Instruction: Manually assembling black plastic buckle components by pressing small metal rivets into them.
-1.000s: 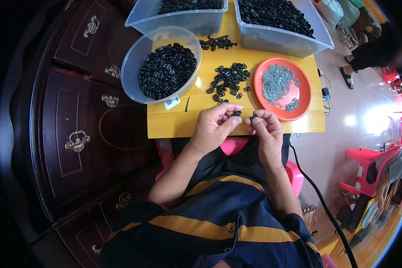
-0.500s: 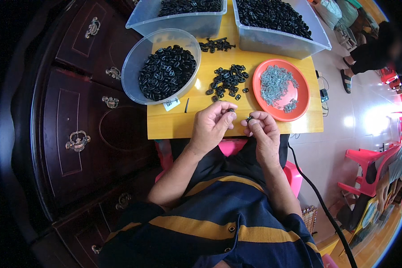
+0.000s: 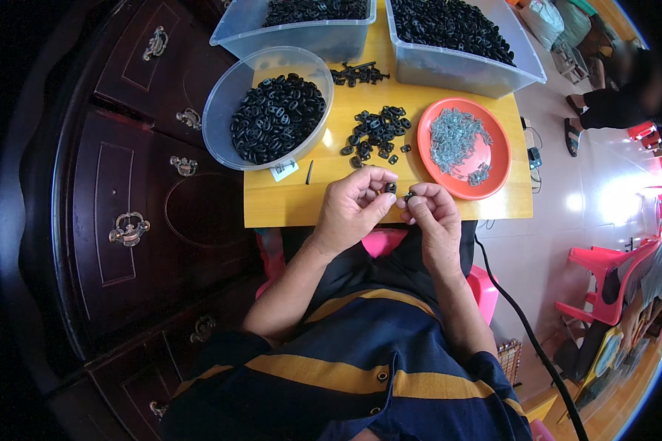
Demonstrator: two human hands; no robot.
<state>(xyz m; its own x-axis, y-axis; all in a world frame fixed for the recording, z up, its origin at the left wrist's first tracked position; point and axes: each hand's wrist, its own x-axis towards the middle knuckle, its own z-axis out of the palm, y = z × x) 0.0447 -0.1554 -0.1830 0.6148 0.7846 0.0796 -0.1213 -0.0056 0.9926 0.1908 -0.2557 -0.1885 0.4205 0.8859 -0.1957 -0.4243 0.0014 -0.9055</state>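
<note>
My left hand (image 3: 351,206) pinches a small black plastic piece (image 3: 390,188) between thumb and forefinger. Close beside it, my right hand (image 3: 434,213) has its fingers closed on another small dark piece (image 3: 410,196), whose exact kind is too small to make out. Both hands are just above the front edge of the yellow table (image 3: 287,206). Past them lies a loose pile of black plastic pieces (image 3: 377,131) with oval holes. An orange-red plate (image 3: 485,158) at the right holds many small clear or silvery parts (image 3: 456,136).
A round clear tub (image 3: 217,121) of black oval pieces stands at the left. Two clear bins (image 3: 449,71) (image 3: 309,40) of black pieces stand at the back. A thin dark pin (image 3: 309,172) lies near the tub. Dark drawers (image 3: 118,206) flank the table; a person's leg (image 3: 603,110) shows at right.
My left hand has shifted slightly right, bringing its black piece closer to the right hand; the piece is turned more into view. The right hand has hardly moved.
</note>
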